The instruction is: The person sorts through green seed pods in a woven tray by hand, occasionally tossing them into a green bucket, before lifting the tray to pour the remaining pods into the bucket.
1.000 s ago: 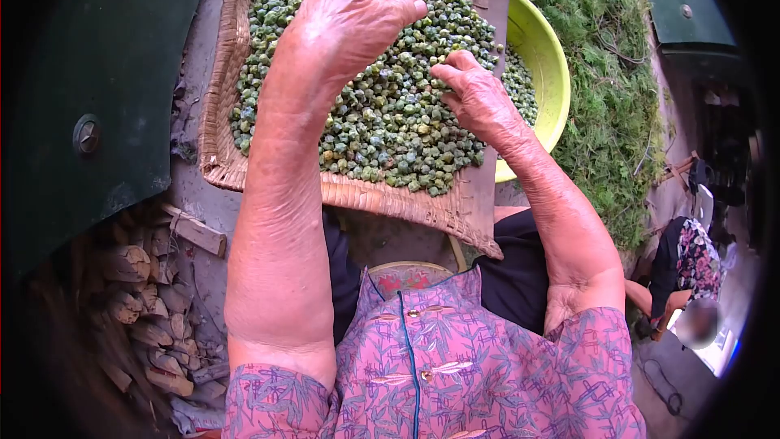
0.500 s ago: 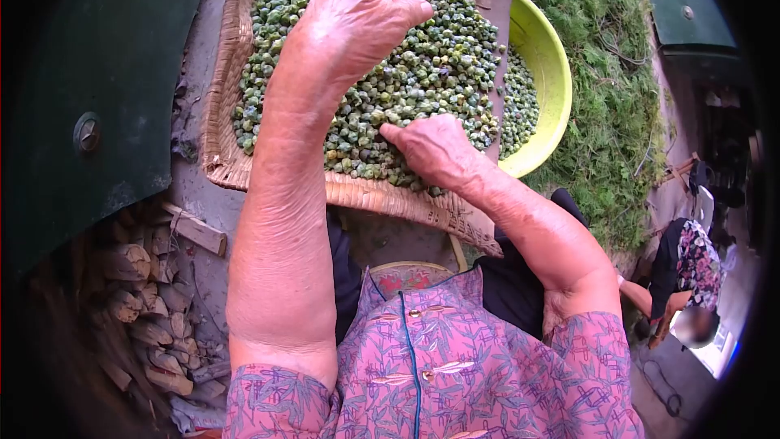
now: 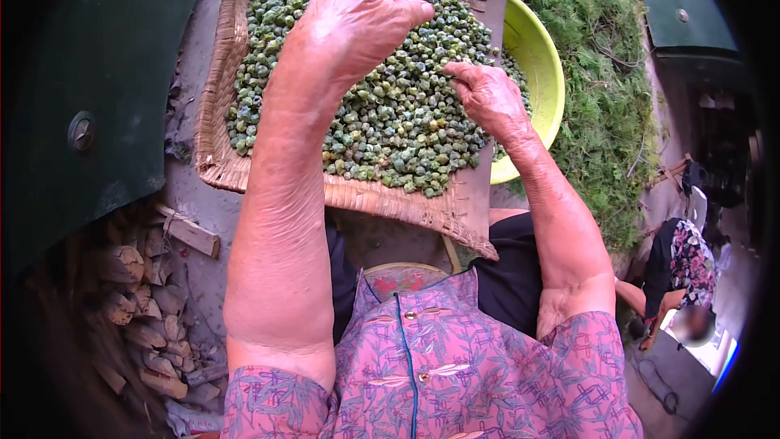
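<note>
A shallow woven basket [image 3: 213, 126] holds a thick layer of small round green fruits [image 3: 406, 126], which look like seed cones. Over the basket's far half is my left hand [image 3: 370, 4], closed, with fingers curled and thumb close to the forefinger; what it may hold is hidden. My right hand [image 3: 490, 102] hovers at the right side of the pile, fingers reaching left, slightly apart, and nothing visible between them. Just beyond its wrist stands a yellow-green basin [image 3: 552, 85] with more of the same fruits, partly covered by the basket and my hand.
Cut green conifer branches [image 3: 593, 114] are heaped at the right. Split firewood [image 3: 134, 301] lies stacked at lower left below a dark green metal panel [image 3: 89, 73]. Another person [image 3: 691, 264] is at the far right, near a cable [image 3: 654, 386] on the ground.
My right hand has moved up and to the right, from the near part of the pile to its right side, and its pointing finger has left the fruits there. The left hand stays in place.
</note>
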The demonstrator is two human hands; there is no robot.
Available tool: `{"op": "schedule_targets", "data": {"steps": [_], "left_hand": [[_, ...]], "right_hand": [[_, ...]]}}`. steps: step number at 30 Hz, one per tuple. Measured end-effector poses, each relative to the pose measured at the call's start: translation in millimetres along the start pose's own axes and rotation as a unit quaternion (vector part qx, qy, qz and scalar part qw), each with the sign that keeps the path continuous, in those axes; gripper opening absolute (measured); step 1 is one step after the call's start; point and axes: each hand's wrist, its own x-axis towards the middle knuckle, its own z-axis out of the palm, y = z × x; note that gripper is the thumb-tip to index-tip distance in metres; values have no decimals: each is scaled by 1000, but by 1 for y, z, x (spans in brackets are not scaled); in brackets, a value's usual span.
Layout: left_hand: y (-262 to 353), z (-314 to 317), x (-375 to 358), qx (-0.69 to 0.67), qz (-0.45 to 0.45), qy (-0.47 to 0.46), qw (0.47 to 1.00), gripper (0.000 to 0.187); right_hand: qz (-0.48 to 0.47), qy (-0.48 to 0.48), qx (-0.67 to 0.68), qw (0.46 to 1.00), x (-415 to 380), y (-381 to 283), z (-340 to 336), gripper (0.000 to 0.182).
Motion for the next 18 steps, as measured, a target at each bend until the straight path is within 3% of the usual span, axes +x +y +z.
{"op": "schedule_targets", "data": {"steps": [1,3,7,11,13,18], "left_hand": [[2,1,0,0,1,0,1000,25],[6,2,-2,15,-13,11,1000,25],[7,4,2,71,-25,-7,997,25],[7,3,2,53,-34,-7,998,26],[9,3,1,56,-29,-11,998,26],[8,1,1,58,-26,-11,998,27]], "right_hand": [[0,0,-1,1000,-1,-5,-3,25],[10,-116,23,993,-6,-21,-4,27],[-58,-260,-17,964,-23,-47,10,41],[-78,-295,3,952,-31,-52,12,39],[-137,-294,42,945,-30,-43,7,35],[-47,-307,-14,950,-19,-25,-14,17]]}}
